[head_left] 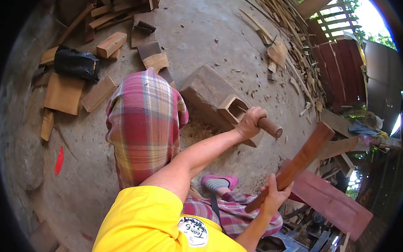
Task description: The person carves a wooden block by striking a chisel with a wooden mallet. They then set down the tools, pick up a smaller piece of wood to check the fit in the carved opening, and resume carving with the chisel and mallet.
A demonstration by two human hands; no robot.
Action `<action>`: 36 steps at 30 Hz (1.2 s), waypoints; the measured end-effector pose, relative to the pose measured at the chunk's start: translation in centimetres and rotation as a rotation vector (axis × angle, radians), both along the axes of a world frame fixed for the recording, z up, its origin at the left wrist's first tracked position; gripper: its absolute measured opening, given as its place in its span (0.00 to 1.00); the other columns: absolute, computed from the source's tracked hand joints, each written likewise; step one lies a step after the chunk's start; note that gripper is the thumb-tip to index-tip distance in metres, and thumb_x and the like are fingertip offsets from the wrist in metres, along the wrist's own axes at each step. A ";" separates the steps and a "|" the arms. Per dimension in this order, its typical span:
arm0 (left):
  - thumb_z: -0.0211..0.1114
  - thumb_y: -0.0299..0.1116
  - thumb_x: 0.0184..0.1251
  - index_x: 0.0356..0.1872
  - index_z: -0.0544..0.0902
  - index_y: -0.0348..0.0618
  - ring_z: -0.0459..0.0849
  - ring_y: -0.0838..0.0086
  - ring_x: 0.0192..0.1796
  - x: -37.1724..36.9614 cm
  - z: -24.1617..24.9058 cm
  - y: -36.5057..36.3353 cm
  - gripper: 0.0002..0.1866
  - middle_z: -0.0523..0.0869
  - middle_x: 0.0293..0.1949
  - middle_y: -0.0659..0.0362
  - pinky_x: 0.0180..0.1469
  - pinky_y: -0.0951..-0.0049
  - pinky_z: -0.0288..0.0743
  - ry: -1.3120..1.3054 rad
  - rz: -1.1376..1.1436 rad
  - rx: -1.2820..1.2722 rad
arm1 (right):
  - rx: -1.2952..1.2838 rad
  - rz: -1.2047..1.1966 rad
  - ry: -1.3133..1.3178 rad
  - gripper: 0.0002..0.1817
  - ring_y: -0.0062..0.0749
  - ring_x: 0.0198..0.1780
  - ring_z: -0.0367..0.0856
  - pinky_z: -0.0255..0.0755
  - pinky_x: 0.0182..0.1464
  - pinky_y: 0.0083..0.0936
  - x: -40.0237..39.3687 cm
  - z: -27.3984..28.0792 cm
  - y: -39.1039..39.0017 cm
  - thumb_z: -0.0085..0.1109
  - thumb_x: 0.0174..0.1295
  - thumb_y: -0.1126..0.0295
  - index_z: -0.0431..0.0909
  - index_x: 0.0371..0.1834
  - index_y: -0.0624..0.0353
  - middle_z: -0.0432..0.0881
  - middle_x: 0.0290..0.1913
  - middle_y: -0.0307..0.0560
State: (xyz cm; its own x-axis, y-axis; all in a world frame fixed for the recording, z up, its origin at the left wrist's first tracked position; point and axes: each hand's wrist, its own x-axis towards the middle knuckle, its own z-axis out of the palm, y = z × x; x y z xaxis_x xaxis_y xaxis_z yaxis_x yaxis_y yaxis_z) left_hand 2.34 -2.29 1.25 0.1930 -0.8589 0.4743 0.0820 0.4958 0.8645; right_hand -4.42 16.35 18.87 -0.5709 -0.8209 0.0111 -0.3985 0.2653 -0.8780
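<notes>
With twelve at the top of the view, we find the left hand point(251, 120) just right of centre, its fingers curled tightly around the round handle of a chisel point(272, 128). The blade points toward ten o'clock, into the cavity of a hollowed wooden block point(226, 111).

At about six o'clock from there, the right hand point(275, 195) is closed around a wooden bar point(302, 158) whose far end points toward one o'clock.

We judge the fingers most at risk: only a short stretch of handle shows past them, so a glancing blow could land on knuckles. The block's thin walls might split if the blade twisted. Neither hand clearly grips the block, so it could skid against the larger block point(206, 83) at ten o'clock.
</notes>
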 end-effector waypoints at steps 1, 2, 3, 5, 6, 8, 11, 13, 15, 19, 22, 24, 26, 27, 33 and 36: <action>0.61 0.15 0.42 0.34 0.73 0.42 0.76 0.50 0.41 -0.1 0.2 0.0 0.15 0.76 0.32 0.52 0.43 0.59 0.70 0.006 0.003 -0.019 | -0.037 -0.017 0.026 0.32 0.23 0.23 0.74 0.71 0.22 0.18 0.2 0.3 0.1 0.70 0.55 0.74 0.66 0.62 0.62 0.75 0.34 0.42; 0.61 0.15 0.43 0.34 0.73 0.41 0.76 0.50 0.40 -0.1 0.3 0.0 0.15 0.76 0.32 0.52 0.42 0.59 0.71 0.012 0.004 -0.038 | -0.035 -0.018 0.027 0.32 0.23 0.23 0.74 0.71 0.22 0.18 0.4 0.1 0.1 0.70 0.55 0.74 0.66 0.62 0.62 0.75 0.34 0.42; 0.61 0.15 0.43 0.34 0.73 0.41 0.76 0.50 0.40 -0.3 0.2 0.0 0.15 0.76 0.32 0.52 0.42 0.59 0.71 0.013 -0.001 -0.036 | -0.052 -0.009 0.066 0.32 0.23 0.23 0.74 0.71 0.22 0.19 0.6 -0.3 0.2 0.71 0.55 0.74 0.66 0.62 0.63 0.75 0.34 0.42; 0.62 0.15 0.44 0.34 0.73 0.41 0.77 0.50 0.39 -0.8 -0.1 -0.2 0.15 0.77 0.32 0.51 0.41 0.59 0.71 -0.003 -0.014 0.011 | -0.028 0.015 0.184 0.32 0.23 0.22 0.73 0.70 0.22 0.21 -0.2 -2.5 0.4 0.73 0.54 0.71 0.67 0.60 0.65 0.75 0.33 0.42; 0.62 0.15 0.44 0.34 0.73 0.41 0.77 0.50 0.39 -1.0 -0.1 -0.2 0.15 0.77 0.32 0.51 0.41 0.59 0.71 0.000 -0.015 0.009 | 0.106 0.101 0.203 0.32 0.23 0.21 0.73 0.70 0.22 0.22 -0.3 -3.6 0.3 0.74 0.54 0.69 0.68 0.59 0.65 0.75 0.32 0.41; 0.62 0.16 0.45 0.34 0.73 0.41 0.77 0.50 0.38 -1.2 -0.4 -0.4 0.14 0.76 0.31 0.50 0.40 0.60 0.70 0.052 -0.029 0.109 | 0.260 0.122 0.057 0.30 0.23 0.22 0.74 0.69 0.22 0.21 -0.2 -4.8 0.4 0.75 0.52 0.69 0.70 0.57 0.65 0.75 0.32 0.41; 0.62 0.16 0.45 0.34 0.73 0.41 0.77 0.51 0.38 -1.1 -1.1 -0.6 0.14 0.76 0.31 0.50 0.39 0.60 0.70 0.021 -0.058 0.109 | 0.242 0.123 0.155 0.30 0.23 0.23 0.74 0.70 0.23 0.21 -0.2 -2.4 0.2 0.75 0.50 0.69 0.71 0.55 0.65 0.75 0.32 0.41; 0.61 0.16 0.46 0.34 0.73 0.41 0.77 0.51 0.38 -1.1 -0.7 -0.2 0.13 0.76 0.31 0.50 0.39 0.60 0.70 0.032 -0.035 0.105 | 0.138 0.046 0.154 0.31 0.24 0.24 0.74 0.71 0.24 0.20 0.3 -0.6 0.1 0.74 0.51 0.72 0.69 0.58 0.64 0.75 0.36 0.42; 0.61 0.16 0.46 0.34 0.73 0.41 0.77 0.51 0.38 -1.2 -0.1 0.1 0.13 0.76 0.31 0.50 0.39 0.60 0.69 0.054 -0.004 0.105 | -0.004 0.058 0.122 0.33 0.24 0.24 0.75 0.72 0.25 0.20 -0.2 0.4 0.3 0.73 0.53 0.74 0.67 0.61 0.65 0.75 0.37 0.43; 0.61 0.16 0.46 0.34 0.72 0.41 0.77 0.50 0.38 -0.8 -0.3 0.0 0.13 0.76 0.31 0.50 0.39 0.60 0.69 0.082 -0.029 0.086 | 0.032 -0.007 0.119 0.33 0.23 0.21 0.74 0.71 0.23 0.20 0.1 -1.9 0.0 0.73 0.54 0.72 0.66 0.61 0.65 0.75 0.34 0.43; 0.61 0.16 0.45 0.33 0.72 0.42 0.77 0.50 0.38 -0.9 -0.3 -0.1 0.14 0.75 0.31 0.50 0.39 0.60 0.69 0.078 -0.024 0.094 | 0.258 0.112 -0.034 0.32 0.23 0.19 0.73 0.68 0.21 0.20 -0.5 -3.9 0.1 0.73 0.53 0.71 0.67 0.60 0.64 0.75 0.31 0.40; 0.61 0.16 0.45 0.34 0.72 0.42 0.77 0.50 0.38 -0.4 -0.6 -0.3 0.14 0.75 0.31 0.50 0.39 0.60 0.69 0.051 0.006 0.109 | 0.244 0.111 0.054 0.32 0.23 0.19 0.72 0.68 0.21 0.20 -0.6 -2.7 0.0 0.73 0.53 0.71 0.68 0.61 0.64 0.75 0.31 0.40; 0.60 0.16 0.46 0.34 0.71 0.42 0.76 0.50 0.38 -0.6 -0.6 -0.4 0.13 0.75 0.31 0.50 0.39 0.59 0.69 0.066 -0.029 0.112 | 0.140 0.066 0.079 0.33 0.22 0.21 0.73 0.70 0.23 0.19 -0.2 -1.0 -0.1 0.72 0.53 0.73 0.67 0.62 0.64 0.76 0.32 0.41; 0.61 0.16 0.47 0.34 0.71 0.43 0.76 0.49 0.38 -0.6 -0.6 -0.4 0.13 0.75 0.31 0.50 0.38 0.59 0.69 0.068 -0.017 0.095 | 0.052 0.053 0.081 0.33 0.23 0.22 0.74 0.70 0.23 0.19 -0.1 -0.4 -0.1 0.71 0.53 0.73 0.67 0.62 0.65 0.76 0.33 0.42; 0.61 0.17 0.47 0.33 0.72 0.43 0.77 0.48 0.38 -1.2 -0.9 -0.6 0.13 0.76 0.31 0.50 0.38 0.58 0.69 0.029 -0.012 0.106 | 0.033 0.095 0.093 0.32 0.24 0.21 0.74 0.70 0.23 0.21 -0.6 -4.2 -0.4 0.71 0.55 0.73 0.65 0.62 0.63 0.76 0.29 0.42; 0.61 0.18 0.46 0.33 0.72 0.43 0.77 0.48 0.38 -1.0 -0.8 -0.4 0.13 0.76 0.30 0.49 0.38 0.57 0.69 0.018 0.015 0.056 | 0.189 0.173 0.008 0.31 0.23 0.20 0.73 0.69 0.22 0.20 -0.1 -4.8 -0.5 0.70 0.56 0.74 0.65 0.62 0.62 0.75 0.29 0.41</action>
State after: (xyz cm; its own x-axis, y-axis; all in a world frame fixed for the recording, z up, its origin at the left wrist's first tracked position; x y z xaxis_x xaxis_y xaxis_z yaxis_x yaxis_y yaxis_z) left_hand 1.32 -2.70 0.49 0.2139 -0.8811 0.4218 0.0908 0.4478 0.8895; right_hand -4.56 15.88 14.05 -0.4222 -0.8943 -0.1480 -0.4589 0.3517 -0.8159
